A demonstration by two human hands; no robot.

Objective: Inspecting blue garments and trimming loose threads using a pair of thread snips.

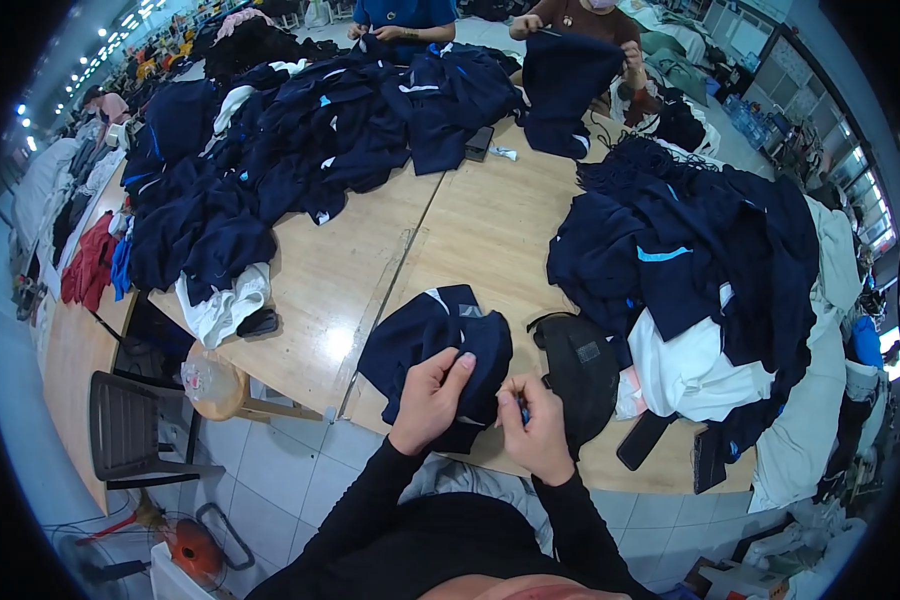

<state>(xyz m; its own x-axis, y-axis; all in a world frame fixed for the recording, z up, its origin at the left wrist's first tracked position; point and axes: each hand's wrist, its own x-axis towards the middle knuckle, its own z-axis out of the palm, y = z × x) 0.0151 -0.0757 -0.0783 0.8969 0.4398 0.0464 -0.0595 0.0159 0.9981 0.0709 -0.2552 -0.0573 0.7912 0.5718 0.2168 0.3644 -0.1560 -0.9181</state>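
A navy garment [395, 345] with a white stripe and a pale patch lies bunched at the table's near edge. My left hand [430, 400] is closed on its near side, the thumb lying on top of the cloth. Close to the garment's right edge, my right hand [536, 428] is pinched, thumb against curled fingers. A small bluish bit shows at those fingers, too small to name. Just right of that hand lies a black bag or cap-like item [578, 375] with a grey patch.
Navy garments heap on the right [680, 230] and along the far left [300, 140]. A white cloth [685, 370] and a black phone [643, 440] lie at the right near edge. Two people work across the wooden table [490, 230]. A dark chair [135, 425] stands lower left.
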